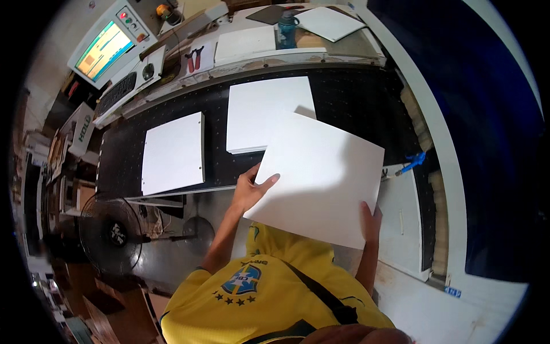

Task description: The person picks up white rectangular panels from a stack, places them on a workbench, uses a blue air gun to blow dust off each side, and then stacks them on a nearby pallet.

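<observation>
Between my two hands I hold a white rectangular panel [321,178], tilted, above the near edge of the black table. My left hand [252,188] grips its left edge, thumb on top and fingers underneath. At its lower right edge my right hand [371,222] holds on, the fingers partly hidden. Behind the held panel lies a stack of white panels [266,112], partly covered by it. Further left rests another white panel [173,153] with small holes along its right side.
A black table [355,94] spans the middle. At the far left stand a monitor [103,50] and keyboard [117,92]. Pliers [195,59] and a blue bottle [286,31] sit on the back ledge. A blue air gun [412,162] is at right, a fan [112,235] at lower left.
</observation>
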